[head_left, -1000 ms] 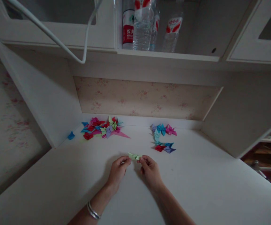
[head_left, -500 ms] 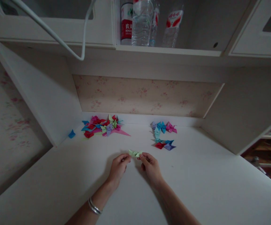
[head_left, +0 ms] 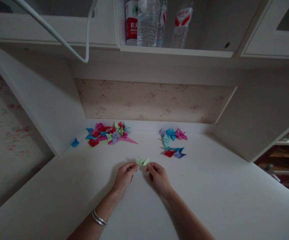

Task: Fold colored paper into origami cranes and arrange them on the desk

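Note:
A light green origami crane (head_left: 142, 162) is held just above the white desktop (head_left: 144, 206), its pointed ends turned up. My left hand (head_left: 126, 174) pinches its left end between thumb and fingers. At the other end, my right hand (head_left: 158, 175) pinches it the same way. Beyond my hands on the left lies a pile of colourful folded papers (head_left: 106, 133) in red, pink, blue, green and purple. Further right, several folded paper cranes (head_left: 170, 134) form a bent row in purple, blue, pink, light blue and red.
One small blue folded paper (head_left: 75, 142) lies apart near the left side panel. Overhead, an open shelf holds plastic bottles (head_left: 148, 23) and a red and white can (head_left: 131, 25). A white bent tube (head_left: 59, 38) hangs at the upper left.
The green crane's right end now stands up more, showing a clearer upright point beside my right fingers. Both hands keep their pinch. The view has shifted slightly.

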Demonstrator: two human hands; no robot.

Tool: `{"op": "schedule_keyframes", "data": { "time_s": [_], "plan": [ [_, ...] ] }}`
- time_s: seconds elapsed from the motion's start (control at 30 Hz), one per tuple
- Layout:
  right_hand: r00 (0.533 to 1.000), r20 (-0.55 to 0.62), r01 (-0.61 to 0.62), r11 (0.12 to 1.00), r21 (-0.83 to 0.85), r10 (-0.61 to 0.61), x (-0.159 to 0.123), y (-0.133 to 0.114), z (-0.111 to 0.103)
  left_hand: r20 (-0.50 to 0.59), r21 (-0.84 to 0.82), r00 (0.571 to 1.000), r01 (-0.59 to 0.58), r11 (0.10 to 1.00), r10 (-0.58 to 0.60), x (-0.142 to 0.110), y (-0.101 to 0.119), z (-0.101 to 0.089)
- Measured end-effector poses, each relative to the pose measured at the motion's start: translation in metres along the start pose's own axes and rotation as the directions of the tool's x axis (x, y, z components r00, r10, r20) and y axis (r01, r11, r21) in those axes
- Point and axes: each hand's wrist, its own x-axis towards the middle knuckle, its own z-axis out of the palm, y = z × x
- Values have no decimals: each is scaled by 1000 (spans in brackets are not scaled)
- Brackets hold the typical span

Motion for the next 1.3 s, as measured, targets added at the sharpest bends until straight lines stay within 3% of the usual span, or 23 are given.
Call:
{"op": "schedule_keyframes", "data": {
  "time_s": [0.83,1.3],
  "plan": [
    [1000,6,0,999,49,-1,-1,-3,-1,2,39,1000,-10,999,10,-3,2,2],
    [1000,-6,-23,994,107,24,1,-1,-2,76,52,997,-27,998,23,3,-13,1]
  ]
}}
